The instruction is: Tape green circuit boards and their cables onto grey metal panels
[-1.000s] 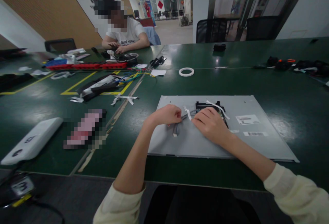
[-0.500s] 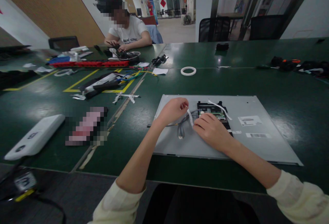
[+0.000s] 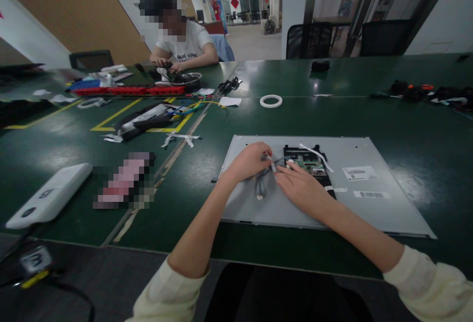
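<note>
Left hand [image 3: 248, 161]: curled, palm down, over the left part of the grey panel [image 3: 369, 209]. Thumb and fingertips are drawn together and pinched on the upper end of a white tape strip [image 3: 272, 165]. No gap is seen between the fingers.

Right hand [image 3: 302, 187]: laid flat, palm down, fingers stretched out and loosely spread. Nothing is gripped. The fingertips are pressed to the panel surface just right of the strip, at the lower left edge of the circuit board [image 3: 309, 165]. Whether the strip itself is touched by them cannot be told.

Grey cable [image 3: 259, 184]: laid on the panel as a loop. It runs below the left hand's fingertips and ends in a small plug near the panel's front edge. The tape strip is laid across it, between the two hands. The cable is just left of the right fingertips.

Panel is laid flat on the green table [image 3: 332, 115], near its front edge. A tape roll [image 3: 271, 101] is set well behind it. A co-worker's hands [image 3: 173, 67] are occupied at the far side, well apart.
</note>
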Available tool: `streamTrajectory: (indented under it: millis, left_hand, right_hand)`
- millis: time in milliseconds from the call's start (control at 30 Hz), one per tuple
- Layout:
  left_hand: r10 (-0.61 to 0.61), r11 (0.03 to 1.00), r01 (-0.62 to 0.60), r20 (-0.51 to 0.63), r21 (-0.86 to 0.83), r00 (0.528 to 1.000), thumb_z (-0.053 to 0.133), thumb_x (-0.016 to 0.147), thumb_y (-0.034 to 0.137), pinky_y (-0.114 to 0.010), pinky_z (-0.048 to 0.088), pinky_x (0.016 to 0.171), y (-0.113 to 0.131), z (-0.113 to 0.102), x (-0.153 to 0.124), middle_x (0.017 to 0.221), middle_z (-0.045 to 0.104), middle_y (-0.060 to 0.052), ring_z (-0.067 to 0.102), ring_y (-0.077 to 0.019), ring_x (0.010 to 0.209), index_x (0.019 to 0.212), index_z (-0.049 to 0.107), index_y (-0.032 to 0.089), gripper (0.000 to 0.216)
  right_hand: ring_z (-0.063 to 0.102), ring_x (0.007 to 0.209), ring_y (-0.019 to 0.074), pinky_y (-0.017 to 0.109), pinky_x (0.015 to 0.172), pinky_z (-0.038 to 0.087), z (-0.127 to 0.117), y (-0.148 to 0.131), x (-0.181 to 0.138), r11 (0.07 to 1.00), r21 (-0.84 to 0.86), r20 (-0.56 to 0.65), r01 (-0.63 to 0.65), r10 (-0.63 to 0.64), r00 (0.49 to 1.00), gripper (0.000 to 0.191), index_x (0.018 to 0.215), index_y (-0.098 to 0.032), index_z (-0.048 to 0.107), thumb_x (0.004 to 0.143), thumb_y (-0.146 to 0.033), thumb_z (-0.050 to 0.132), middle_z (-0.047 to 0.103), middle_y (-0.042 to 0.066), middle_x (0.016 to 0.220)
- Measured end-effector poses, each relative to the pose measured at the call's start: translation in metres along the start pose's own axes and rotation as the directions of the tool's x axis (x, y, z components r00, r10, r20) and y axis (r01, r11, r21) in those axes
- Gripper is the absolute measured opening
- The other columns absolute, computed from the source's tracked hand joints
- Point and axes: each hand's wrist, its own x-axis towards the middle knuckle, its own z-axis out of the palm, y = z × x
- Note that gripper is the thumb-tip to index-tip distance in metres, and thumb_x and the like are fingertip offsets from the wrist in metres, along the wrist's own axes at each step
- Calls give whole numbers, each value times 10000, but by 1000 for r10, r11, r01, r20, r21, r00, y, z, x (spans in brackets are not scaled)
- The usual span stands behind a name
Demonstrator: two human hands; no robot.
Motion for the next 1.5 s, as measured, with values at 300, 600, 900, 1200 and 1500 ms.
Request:
streamTrajectory:
  millis: [300,600,900,1200,1500]
  left_hand:
    - [-34,999,34,-10,-14,999,511,770,143,-280,433,849,-4,4,2,918,642,-53,580,-154,878,904,630,145,180]
    - [-30,1000,29,-26,-7,999,506,755,138,-269,440,815,-2,5,4,905,621,-48,575,-149,842,879,618,145,168]
    - [-16,1000,16,-29,-20,999,507,753,140,-267,438,802,-3,4,2,906,608,-45,571,-149,838,878,608,149,160]
    - [-120,993,120,-150,-13,981,494,751,112,-273,459,734,-4,20,8,887,583,-44,575,-145,747,880,580,156,161]
    - [-192,981,180,-233,-71,953,489,758,114,-259,454,670,-12,24,9,804,542,-26,539,-137,691,805,575,161,108]
  right_hand:
    - [524,1121,192,440,1060,320,-1,-1,2,999,46,11,-26,26,1000,161,886,-115,577,885,-77,420,632,130,1017]
    - [557,1036,168,431,1081,289,-10,-3,4,1000,5,46,8,-8,999,175,846,-123,579,880,-59,419,632,111,985]
    - [573,943,149,435,1096,256,-10,-4,3,999,2,25,32,-32,999,216,809,-135,587,883,-52,402,641,78,913]
    - [582,900,139,443,1106,229,-12,-5,3,999,12,22,32,-32,999,219,790,-144,583,882,-58,405,644,59,866]
    - [582,882,139,449,1115,197,-13,-6,3,1000,4,19,30,-30,999,213,779,-142,578,871,-51,409,645,56,861]
